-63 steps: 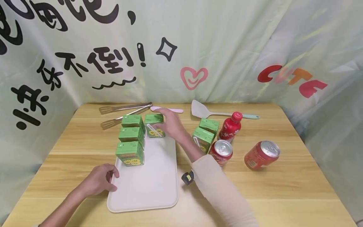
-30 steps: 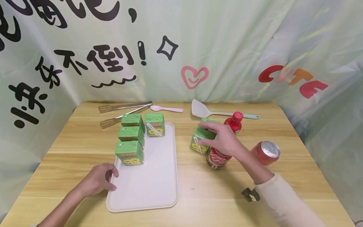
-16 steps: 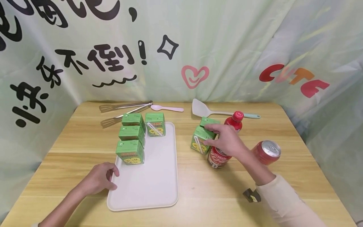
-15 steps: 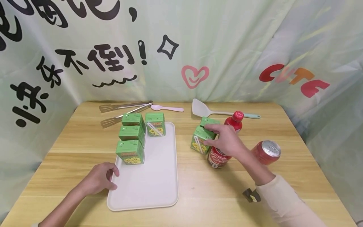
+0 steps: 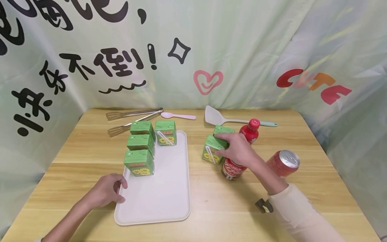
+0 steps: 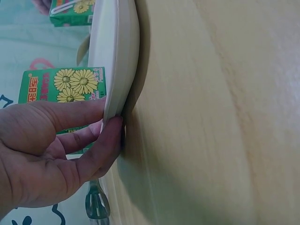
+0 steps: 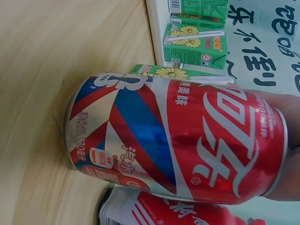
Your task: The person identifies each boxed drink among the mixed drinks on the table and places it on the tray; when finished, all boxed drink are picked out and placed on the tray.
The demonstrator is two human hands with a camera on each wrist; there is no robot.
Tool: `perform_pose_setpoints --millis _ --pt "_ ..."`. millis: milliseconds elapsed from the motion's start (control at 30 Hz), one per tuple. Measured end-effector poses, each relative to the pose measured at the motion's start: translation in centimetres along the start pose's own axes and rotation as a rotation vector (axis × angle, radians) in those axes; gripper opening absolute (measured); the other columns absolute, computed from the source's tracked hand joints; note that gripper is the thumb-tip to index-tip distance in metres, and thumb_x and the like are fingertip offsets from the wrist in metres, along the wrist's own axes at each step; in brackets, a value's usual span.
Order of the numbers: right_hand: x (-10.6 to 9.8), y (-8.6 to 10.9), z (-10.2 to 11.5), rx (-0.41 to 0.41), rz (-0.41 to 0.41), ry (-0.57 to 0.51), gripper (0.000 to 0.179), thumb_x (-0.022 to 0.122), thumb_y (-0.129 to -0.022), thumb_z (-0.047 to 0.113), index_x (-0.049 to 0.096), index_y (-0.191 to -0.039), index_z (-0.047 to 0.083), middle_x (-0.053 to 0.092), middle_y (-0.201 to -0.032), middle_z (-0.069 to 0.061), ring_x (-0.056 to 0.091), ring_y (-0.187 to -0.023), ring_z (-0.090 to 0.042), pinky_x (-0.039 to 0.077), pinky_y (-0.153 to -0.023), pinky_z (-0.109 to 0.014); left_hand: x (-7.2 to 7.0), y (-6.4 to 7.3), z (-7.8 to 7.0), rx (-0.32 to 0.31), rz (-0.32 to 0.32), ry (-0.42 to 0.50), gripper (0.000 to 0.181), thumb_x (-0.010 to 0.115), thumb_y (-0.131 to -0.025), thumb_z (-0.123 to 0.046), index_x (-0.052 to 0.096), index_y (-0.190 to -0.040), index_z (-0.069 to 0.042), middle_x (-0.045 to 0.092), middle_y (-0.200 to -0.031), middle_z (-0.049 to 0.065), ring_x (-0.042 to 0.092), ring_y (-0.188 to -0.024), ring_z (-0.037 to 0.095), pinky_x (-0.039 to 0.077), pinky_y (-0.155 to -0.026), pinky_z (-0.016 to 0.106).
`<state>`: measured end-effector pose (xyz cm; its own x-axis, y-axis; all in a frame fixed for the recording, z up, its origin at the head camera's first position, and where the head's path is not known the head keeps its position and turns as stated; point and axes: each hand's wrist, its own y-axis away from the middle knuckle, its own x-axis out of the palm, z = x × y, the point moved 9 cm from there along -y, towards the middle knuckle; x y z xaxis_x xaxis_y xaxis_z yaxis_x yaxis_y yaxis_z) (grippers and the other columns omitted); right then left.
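My left hand (image 5: 104, 191) pinches the left rim of a white tray (image 5: 160, 201); in the left wrist view, thumb and fingers lie on either side of the tray's edge (image 6: 123, 51). Several green drink cartons stand on the tray: a column at left, front carton (image 5: 139, 163), and one with a straw (image 5: 165, 132) at back right. Right of the tray, my right hand (image 5: 239, 149) grips the front carton (image 5: 211, 153) of a pair, partly covering it. Behind it stands the other carton (image 5: 223, 129). In the right wrist view a cola can (image 7: 178, 140) hides most of the grip.
A red cola can (image 5: 232, 169) stands below my right hand, with a red bottle (image 5: 250, 130) behind and another can (image 5: 284, 163) to the right. Along the back lie metal tongs (image 5: 133, 122), a pink spoon (image 5: 178, 116) and a spatula (image 5: 214, 116).
My right hand left the straw carton at the tray's back right, moved right to the front carton of the pair, and has shifted it slightly left. My left hand stays on the tray rim.
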<state>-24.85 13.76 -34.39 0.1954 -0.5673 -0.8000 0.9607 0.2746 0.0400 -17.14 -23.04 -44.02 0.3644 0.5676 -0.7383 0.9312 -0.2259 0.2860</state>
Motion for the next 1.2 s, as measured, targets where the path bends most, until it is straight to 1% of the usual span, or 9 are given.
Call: perform_pose_setpoints --millis 200,267,333,433,533,700,800,900,1200 --pt "0.1 -0.2 -0.1 -0.002 -0.013 0.041 0.057 0.081 -0.072 0.017 0.062 -0.124 0.007 0.062 -0.125 -0.016 0.057 -0.115 -0.032 0.05 -0.091 -0.047 0.1 0.0 -0.1 -0.002 0.0 0.009 0.037 0.081 -0.055 -0.001 0.061 -0.085 -0.005 0.051 -0.069 0.004 0.046 -0.063 0.013 0.04 -0.054 0.022" --pt "0.2 -0.2 -0.1 -0.007 -0.021 0.047 0.057 0.082 -0.072 0.018 0.062 -0.124 0.006 0.063 -0.124 -0.016 0.059 -0.113 -0.031 0.051 -0.091 -0.047 0.1 0.1 -0.1 -0.005 -0.002 0.011 0.037 0.082 -0.055 -0.001 0.061 -0.085 -0.005 0.051 -0.069 0.004 0.046 -0.062 0.013 0.04 -0.054 0.022" --pt "0.2 -0.3 -0.1 -0.006 -0.033 0.05 0.056 0.082 -0.071 0.019 0.063 -0.122 0.006 0.064 -0.122 -0.015 0.06 -0.11 -0.029 0.052 -0.089 -0.045 0.1 0.1 -0.2 0.008 -0.001 0.008 0.037 0.082 -0.055 -0.001 0.06 -0.085 -0.004 0.051 -0.069 0.004 0.046 -0.062 0.013 0.039 -0.054 0.022" --pt "0.2 -0.3 -0.1 -0.014 -0.05 0.051 0.054 0.082 -0.071 0.019 0.065 -0.121 0.007 0.065 -0.119 -0.015 0.061 -0.105 -0.028 0.053 -0.087 -0.045 0.1 0.1 -0.2 0.012 0.001 0.008 0.037 0.082 -0.055 -0.001 0.06 -0.085 -0.004 0.051 -0.069 0.004 0.045 -0.063 0.013 0.039 -0.054 0.022" --pt "0.1 -0.3 0.2 -0.028 -0.065 0.053 0.052 0.083 -0.07 0.02 0.066 -0.119 0.008 0.066 -0.117 -0.015 0.062 -0.103 -0.028 0.053 -0.084 -0.044 0.1 0.1 -0.2 0.004 0.003 0.008 0.037 0.081 -0.056 -0.001 0.06 -0.085 -0.005 0.051 -0.069 0.004 0.046 -0.063 0.013 0.04 -0.054 0.022" --pt "0.1 -0.3 0.7 -0.049 -0.086 0.033 0.05 0.083 -0.07 0.019 0.067 -0.116 0.006 0.067 -0.116 -0.015 0.064 -0.102 -0.028 0.053 -0.084 -0.044 0.0 0.1 -0.1 -0.005 0.006 0.015 0.037 0.081 -0.056 0.0 0.06 -0.085 -0.004 0.051 -0.068 0.004 0.046 -0.062 0.013 0.04 -0.054 0.022" --pt "0.0 -0.4 0.8 -0.031 -0.09 0.007 0.051 0.083 -0.071 0.019 0.066 -0.117 0.006 0.067 -0.117 -0.013 0.064 -0.104 -0.027 0.053 -0.086 -0.043 0.0 0.0 -0.1 0.003 0.006 0.015 0.037 0.082 -0.056 -0.001 0.06 -0.086 -0.004 0.051 -0.068 0.004 0.046 -0.062 0.013 0.039 -0.054 0.023" --pt "0.0 -0.4 1.1 -0.021 -0.096 -0.007 0.051 0.082 -0.071 0.018 0.066 -0.118 0.006 0.067 -0.118 -0.012 0.063 -0.105 -0.026 0.052 -0.087 -0.043 0.0 0.0 0.0 -0.002 0.005 0.018 0.037 0.082 -0.056 -0.001 0.06 -0.086 -0.004 0.05 -0.068 0.004 0.046 -0.063 0.013 0.039 -0.054 0.023" --pt "0.5 -0.4 2.7 -0.055 -0.105 -0.031 0.048 0.082 -0.071 0.016 0.067 -0.116 0.008 0.068 -0.113 -0.01 0.063 -0.098 -0.024 0.053 -0.083 -0.04 0.0 0.1 0.1 -0.009 0.006 0.025 0.038 0.082 -0.055 0.0 0.06 -0.086 -0.004 0.051 -0.067 0.004 0.046 -0.062 0.014 0.04 -0.053 0.023"
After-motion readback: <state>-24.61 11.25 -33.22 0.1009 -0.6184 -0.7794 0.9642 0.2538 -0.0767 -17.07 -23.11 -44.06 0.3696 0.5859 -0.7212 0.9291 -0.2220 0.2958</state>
